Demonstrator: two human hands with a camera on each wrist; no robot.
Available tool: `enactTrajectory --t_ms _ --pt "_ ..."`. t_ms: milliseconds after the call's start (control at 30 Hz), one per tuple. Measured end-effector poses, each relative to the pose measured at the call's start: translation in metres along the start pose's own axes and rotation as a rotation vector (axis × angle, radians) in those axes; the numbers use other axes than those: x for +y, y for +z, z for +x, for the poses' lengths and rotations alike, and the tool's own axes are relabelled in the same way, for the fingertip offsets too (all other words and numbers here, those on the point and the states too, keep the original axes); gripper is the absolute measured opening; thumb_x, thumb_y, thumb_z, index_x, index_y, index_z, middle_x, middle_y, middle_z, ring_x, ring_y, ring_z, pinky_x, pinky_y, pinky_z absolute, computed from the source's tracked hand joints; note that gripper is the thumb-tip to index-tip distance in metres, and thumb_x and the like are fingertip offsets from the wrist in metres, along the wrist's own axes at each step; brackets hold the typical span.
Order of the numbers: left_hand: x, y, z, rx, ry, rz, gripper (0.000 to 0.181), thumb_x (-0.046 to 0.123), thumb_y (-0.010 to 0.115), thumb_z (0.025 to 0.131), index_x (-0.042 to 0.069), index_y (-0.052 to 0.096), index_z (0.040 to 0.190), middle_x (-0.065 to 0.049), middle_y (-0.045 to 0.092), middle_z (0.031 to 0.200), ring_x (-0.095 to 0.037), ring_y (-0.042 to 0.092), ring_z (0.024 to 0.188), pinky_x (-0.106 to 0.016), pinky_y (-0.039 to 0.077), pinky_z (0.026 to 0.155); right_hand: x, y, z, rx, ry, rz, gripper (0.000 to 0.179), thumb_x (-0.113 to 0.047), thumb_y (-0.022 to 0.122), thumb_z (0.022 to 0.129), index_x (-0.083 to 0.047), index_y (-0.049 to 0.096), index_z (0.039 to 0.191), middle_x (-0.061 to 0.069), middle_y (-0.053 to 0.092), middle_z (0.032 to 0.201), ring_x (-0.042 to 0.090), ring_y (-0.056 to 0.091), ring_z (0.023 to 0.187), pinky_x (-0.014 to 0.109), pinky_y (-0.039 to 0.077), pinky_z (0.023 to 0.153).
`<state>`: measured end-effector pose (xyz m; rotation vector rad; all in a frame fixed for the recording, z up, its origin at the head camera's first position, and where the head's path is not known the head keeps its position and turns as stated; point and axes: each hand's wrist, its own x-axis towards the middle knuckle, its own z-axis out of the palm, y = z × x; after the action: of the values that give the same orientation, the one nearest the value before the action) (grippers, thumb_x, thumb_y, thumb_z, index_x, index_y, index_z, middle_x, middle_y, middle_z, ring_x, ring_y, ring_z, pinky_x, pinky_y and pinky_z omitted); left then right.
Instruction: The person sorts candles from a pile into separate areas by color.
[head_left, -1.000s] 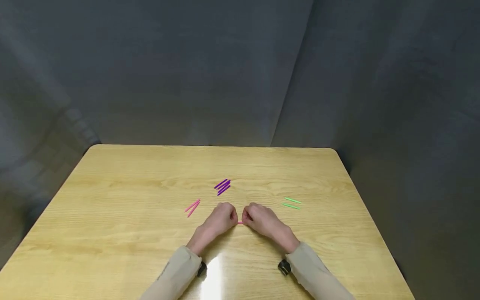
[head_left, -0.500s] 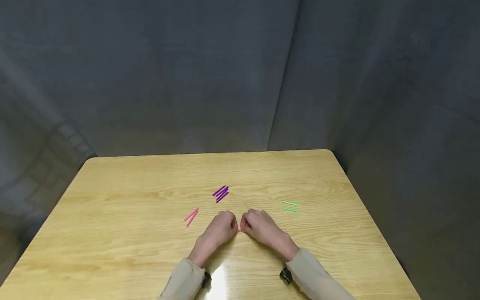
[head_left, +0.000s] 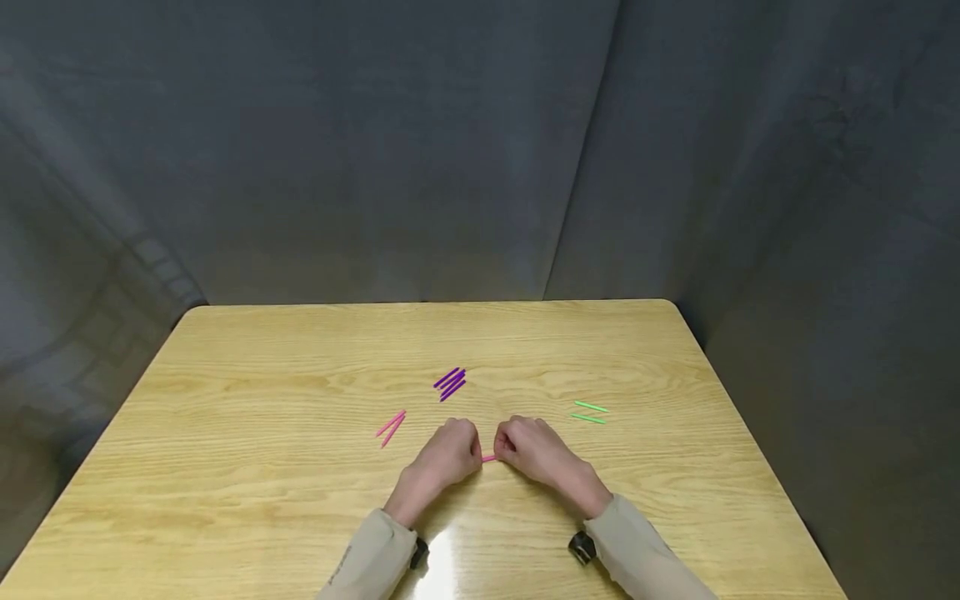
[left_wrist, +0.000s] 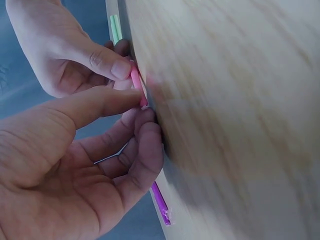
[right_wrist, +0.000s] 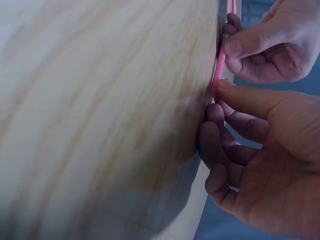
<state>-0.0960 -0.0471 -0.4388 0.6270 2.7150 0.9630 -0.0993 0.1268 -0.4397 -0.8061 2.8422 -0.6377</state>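
A thin pink stick (head_left: 489, 458) spans the gap between my two hands, low over the table in front of me. My left hand (head_left: 450, 451) pinches one end between thumb and fingertips, and the left wrist view shows the thumb pressed along the pink stick (left_wrist: 136, 82). At the other end my right hand (head_left: 537, 450) pinches it the same way, the thumb lying on the pink stick (right_wrist: 220, 65) in the right wrist view. The fingertips of both hands are right at the tabletop, and they cover the stick's ends.
Beyond the left hand lie two pink sticks (head_left: 393, 427), their far ends close together. Several purple sticks (head_left: 452, 384) form a loose bundle farther back. Two green sticks (head_left: 589, 412) lie to the right on the wooden table (head_left: 262, 467). Grey curtains (head_left: 375, 150) hang around it.
My hands stand slightly farther apart than half a second ago, and more of the pink stick shows between them. The head view has shifted a little; the other sticks lie as before.
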Motion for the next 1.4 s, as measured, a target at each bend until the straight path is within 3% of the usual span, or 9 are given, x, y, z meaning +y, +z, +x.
enactTrajectory --t_ms 233,400,633,867,1033,1167,1400 --pt "-0.006 -0.005 -0.005 0.012 -0.017 -0.032 0.031 -0.012 0.054 0.068 0.013 0.048 0.049 0.011 0.036 0.043 -0.003 0.03 0.04 -0.017 0.025 0.038 0.004 -0.001 -0.002 -0.001 0.034 0.044 0.015 -0.005 0.065 0.086 -0.014 0.062 0.074 -0.008 0.052 0.07 0.006 0.046 0.065 0.024 0.041 0.059" --pt "-0.014 -0.019 -0.012 0.048 -0.039 -0.106 0.028 -0.01 0.054 0.068 0.012 0.049 0.052 0.01 0.037 0.048 -0.004 0.032 0.043 -0.019 0.027 0.041 0.006 -0.002 -0.006 -0.02 0.077 0.077 0.013 -0.008 0.067 0.089 -0.013 0.063 0.077 -0.008 0.052 0.073 0.008 0.046 0.067 0.025 0.041 0.059" --pt "-0.033 -0.045 -0.012 0.102 -0.148 -0.121 0.038 -0.01 0.05 0.069 0.017 0.034 0.049 0.01 0.022 0.045 -0.004 0.02 0.042 -0.019 0.018 0.04 0.013 -0.006 -0.018 -0.025 0.139 0.142 0.014 -0.006 0.062 0.091 -0.012 0.06 0.078 -0.008 0.049 0.066 0.006 0.042 0.058 0.022 0.038 0.055" --pt "-0.05 -0.062 -0.015 0.121 -0.22 -0.114 0.04 -0.01 0.053 0.076 0.016 0.036 0.051 0.007 0.025 0.047 -0.006 0.024 0.044 -0.019 0.021 0.042 0.017 -0.005 -0.024 -0.026 0.139 0.162 0.012 -0.007 0.06 0.093 -0.011 0.059 0.082 -0.007 0.05 0.067 0.006 0.043 0.059 0.022 0.038 0.055" --pt "-0.062 -0.071 -0.022 0.134 -0.272 -0.127 0.029 -0.007 0.055 0.083 0.007 0.052 0.057 0.001 0.046 0.049 -0.007 0.032 0.044 -0.019 0.025 0.042 0.019 -0.007 -0.026 -0.005 0.156 0.133 0.014 -0.006 0.06 0.092 -0.012 0.059 0.08 -0.008 0.048 0.066 0.007 0.043 0.059 0.022 0.038 0.055" --pt "-0.072 -0.079 -0.027 0.138 -0.31 -0.128 0.02 -0.007 0.052 0.082 0.001 0.062 0.067 -0.005 0.056 0.056 -0.007 0.033 0.045 -0.019 0.025 0.042 0.022 -0.009 -0.029 0.028 0.165 0.104 0.016 -0.004 0.061 0.091 -0.013 0.058 0.078 -0.008 0.047 0.066 0.007 0.043 0.06 0.022 0.038 0.056" --pt "-0.084 -0.085 -0.031 0.14 -0.347 -0.076 0.028 -0.007 0.051 0.08 0.008 0.05 0.057 -0.002 0.053 0.056 -0.007 0.031 0.046 -0.019 0.025 0.043 0.032 -0.015 -0.035 0.038 0.175 0.103 0.017 -0.003 0.061 0.09 -0.013 0.058 0.077 -0.007 0.046 0.066 0.009 0.042 0.062 0.024 0.037 0.057"
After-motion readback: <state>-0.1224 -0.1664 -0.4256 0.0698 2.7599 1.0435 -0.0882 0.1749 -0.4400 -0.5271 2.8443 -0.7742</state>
